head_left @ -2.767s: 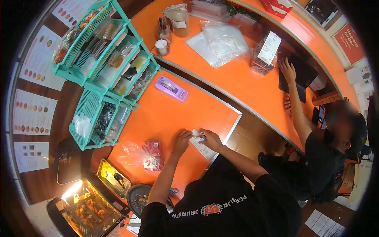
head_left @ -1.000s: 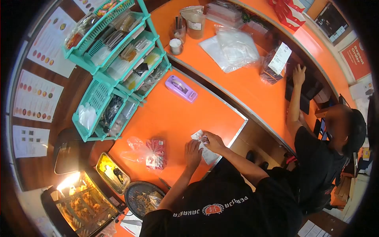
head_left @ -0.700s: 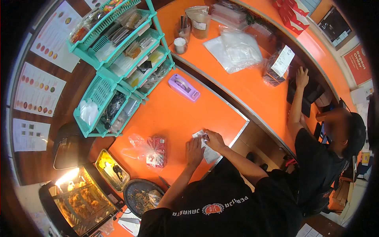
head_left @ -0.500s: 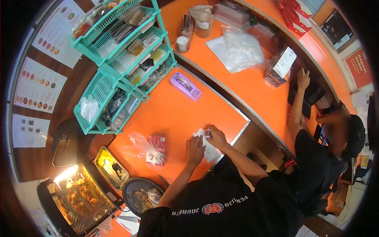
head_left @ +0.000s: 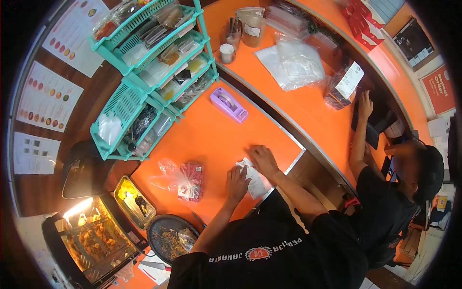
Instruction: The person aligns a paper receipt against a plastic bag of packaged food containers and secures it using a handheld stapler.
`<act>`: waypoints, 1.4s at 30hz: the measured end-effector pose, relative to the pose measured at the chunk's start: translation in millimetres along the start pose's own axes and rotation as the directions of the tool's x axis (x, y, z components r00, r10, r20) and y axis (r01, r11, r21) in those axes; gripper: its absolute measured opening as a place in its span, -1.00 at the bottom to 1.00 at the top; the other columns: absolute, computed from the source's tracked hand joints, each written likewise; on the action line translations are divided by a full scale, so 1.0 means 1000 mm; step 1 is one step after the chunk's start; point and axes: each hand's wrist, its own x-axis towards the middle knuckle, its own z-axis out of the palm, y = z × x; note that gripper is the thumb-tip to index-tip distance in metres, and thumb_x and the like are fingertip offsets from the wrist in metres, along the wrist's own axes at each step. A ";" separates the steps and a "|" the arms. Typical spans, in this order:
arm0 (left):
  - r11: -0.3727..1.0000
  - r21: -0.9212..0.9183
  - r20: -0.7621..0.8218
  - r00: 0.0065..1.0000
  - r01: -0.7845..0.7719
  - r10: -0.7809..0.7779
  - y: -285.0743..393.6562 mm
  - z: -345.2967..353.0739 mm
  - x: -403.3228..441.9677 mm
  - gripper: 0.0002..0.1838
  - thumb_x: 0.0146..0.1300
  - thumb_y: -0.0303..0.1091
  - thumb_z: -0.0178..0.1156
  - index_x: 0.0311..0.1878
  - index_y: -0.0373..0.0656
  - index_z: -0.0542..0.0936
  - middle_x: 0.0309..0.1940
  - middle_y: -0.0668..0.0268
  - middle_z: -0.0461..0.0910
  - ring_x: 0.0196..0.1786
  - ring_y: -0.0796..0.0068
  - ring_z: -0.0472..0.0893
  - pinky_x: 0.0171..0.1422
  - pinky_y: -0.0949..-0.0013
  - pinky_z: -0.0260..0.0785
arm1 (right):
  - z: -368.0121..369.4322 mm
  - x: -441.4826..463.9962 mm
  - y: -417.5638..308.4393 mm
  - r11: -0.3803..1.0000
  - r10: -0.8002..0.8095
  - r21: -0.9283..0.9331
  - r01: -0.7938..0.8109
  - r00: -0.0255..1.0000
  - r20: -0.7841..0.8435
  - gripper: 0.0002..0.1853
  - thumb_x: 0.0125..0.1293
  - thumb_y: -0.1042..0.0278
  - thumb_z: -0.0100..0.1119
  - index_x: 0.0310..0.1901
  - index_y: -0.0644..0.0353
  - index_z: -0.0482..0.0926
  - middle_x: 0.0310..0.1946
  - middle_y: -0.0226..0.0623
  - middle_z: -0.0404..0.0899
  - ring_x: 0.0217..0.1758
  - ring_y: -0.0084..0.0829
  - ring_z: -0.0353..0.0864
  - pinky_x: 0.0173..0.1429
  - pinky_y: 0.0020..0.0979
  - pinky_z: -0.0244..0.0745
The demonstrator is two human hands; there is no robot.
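Note:
A white printed paper slip point(head_left: 257, 187) lies on the orange counter point(head_left: 226, 144) near its front edge. My left hand point(head_left: 238, 184) rests on the slip's left side, fingers stretched out and pressing it down. Just above the slip's upper right side is my right hand point(head_left: 263, 161), its fingers curled downward; whatever they hold, if anything, is hidden. To the left of my hands sits a red box point(head_left: 191, 182) with a white label, wrapped in a clear plastic bag point(head_left: 166, 176). A purple tape dispenser point(head_left: 229, 105) stands farther back.
Green stacked baskets point(head_left: 130, 111) with packets stand back left. A lit food warmer point(head_left: 96, 236), a metal tray point(head_left: 134, 201) and a dark round pan point(head_left: 168, 236) are at the left. A co-worker point(head_left: 399, 192) reaches over the right counter near a bagged package point(head_left: 344, 86).
My right hand has lifted slightly up and back from the slip, uncovering more of it. My left hand stays on the paper. The co-worker's hand has shifted slightly.

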 end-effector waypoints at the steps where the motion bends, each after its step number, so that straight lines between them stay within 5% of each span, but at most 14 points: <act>1: 1.000 -0.019 0.022 1.000 0.016 -0.015 0.000 0.000 -0.001 -0.28 0.30 -0.14 0.39 0.46 -0.23 0.42 0.34 0.02 0.41 0.47 -0.04 0.33 0.57 -0.10 0.13 | 0.023 -0.006 0.008 0.978 -0.172 0.132 0.162 0.983 0.071 -0.68 0.41 0.34 0.20 0.16 0.13 0.59 0.12 -0.16 0.60 0.14 -0.11 0.60 0.21 -0.12 0.54; 2: 1.000 -0.022 0.024 1.000 0.017 -0.017 0.000 0.003 -0.003 -0.28 0.30 -0.14 0.39 0.46 -0.23 0.42 0.34 0.02 0.41 0.47 -0.04 0.33 0.57 -0.10 0.13 | 0.025 -0.006 0.006 0.914 -0.344 0.270 0.303 0.932 0.118 -0.70 0.42 0.33 0.19 0.15 0.05 0.62 0.08 -0.24 0.62 0.15 -0.15 0.61 0.21 -0.14 0.54; 4: 0.998 -0.061 -0.058 0.998 0.019 -0.022 -0.001 0.005 -0.003 -0.31 0.30 -0.14 0.39 0.40 -0.28 0.46 0.30 0.03 0.44 0.46 -0.02 0.36 0.60 -0.07 0.13 | 0.024 -0.013 0.008 0.918 -0.307 0.324 0.227 0.926 0.220 -0.72 0.40 0.35 0.23 0.12 -0.04 0.67 0.02 -0.35 0.65 0.19 -0.21 0.62 0.25 -0.16 0.53; 9: 0.999 -0.037 -0.109 0.994 -0.007 0.003 0.001 -0.003 -0.005 -0.35 0.17 -0.19 0.48 0.28 -0.29 0.52 0.19 0.09 0.51 0.40 0.08 0.43 0.55 0.01 0.20 | 0.027 -0.015 0.004 0.963 -0.221 0.223 0.154 0.922 0.319 -0.72 0.31 0.41 0.31 0.06 0.11 0.65 0.00 -0.24 0.62 0.15 -0.11 0.64 0.19 -0.13 0.61; 12: 0.998 -0.056 -0.096 0.995 0.005 -0.011 -0.001 0.005 -0.006 -0.40 0.24 -0.21 0.42 0.29 -0.27 0.52 0.26 0.07 0.48 0.44 0.04 0.41 0.59 -0.05 0.16 | 0.006 -0.012 -0.013 0.946 -0.110 0.318 0.060 0.984 0.140 -0.70 0.32 0.41 0.31 0.08 0.18 0.63 0.03 -0.14 0.61 0.15 -0.04 0.65 0.18 -0.09 0.62; 15: 0.999 -0.042 -0.085 0.996 0.008 -0.012 -0.001 0.008 -0.011 -0.44 0.31 -0.23 0.37 0.33 -0.22 0.51 0.31 0.05 0.44 0.48 -0.02 0.38 0.63 -0.13 0.12 | 0.007 -0.006 -0.015 0.967 -0.018 0.253 -0.027 0.984 0.175 -0.68 0.33 0.40 0.29 0.11 0.20 0.61 0.06 -0.07 0.60 0.14 0.00 0.66 0.18 -0.06 0.62; 18: 1.000 0.000 -0.097 0.995 -0.008 0.008 0.001 0.014 -0.014 -0.43 0.32 -0.25 0.37 0.36 -0.15 0.51 0.33 0.04 0.42 0.51 -0.03 0.35 0.64 -0.18 0.11 | 0.032 -0.010 0.002 0.974 -0.140 0.195 0.119 0.985 0.103 -0.69 0.34 0.43 0.26 0.11 0.21 0.63 0.08 -0.08 0.60 0.14 -0.01 0.67 0.16 -0.08 0.64; 24: 1.000 0.001 -0.071 0.997 0.010 -0.010 0.003 0.012 -0.014 -0.46 0.37 -0.25 0.32 0.38 -0.13 0.51 0.36 0.03 0.38 0.55 -0.05 0.30 0.64 -0.22 0.09 | 0.024 -0.008 0.005 0.964 -0.165 0.252 0.090 0.941 0.295 -0.74 0.33 0.44 0.25 0.03 0.21 0.69 0.12 -0.17 0.63 0.17 -0.08 0.68 0.17 -0.15 0.66; 40: 0.998 0.046 -0.046 0.999 0.031 -0.029 -0.004 0.025 -0.011 -0.48 0.40 -0.24 0.27 0.39 -0.12 0.49 0.62 0.01 0.20 0.65 0.06 0.20 0.66 -0.17 0.02 | 0.032 -0.016 0.006 0.951 -0.191 0.277 0.139 0.967 0.167 -0.78 0.33 0.42 0.28 -0.02 0.20 0.73 0.04 -0.23 0.66 0.06 -0.16 0.71 0.10 -0.16 0.67; 42: 0.998 0.064 -0.038 0.999 0.020 -0.017 -0.003 0.022 -0.010 -0.48 0.39 -0.24 0.28 0.38 -0.13 0.49 0.61 0.00 0.20 0.64 0.04 0.21 0.65 -0.18 0.03 | 0.025 -0.013 0.001 0.949 -0.089 0.317 0.006 0.965 0.247 -0.80 0.32 0.42 0.30 -0.05 0.20 0.75 0.00 -0.22 0.68 0.01 -0.13 0.72 0.07 -0.16 0.67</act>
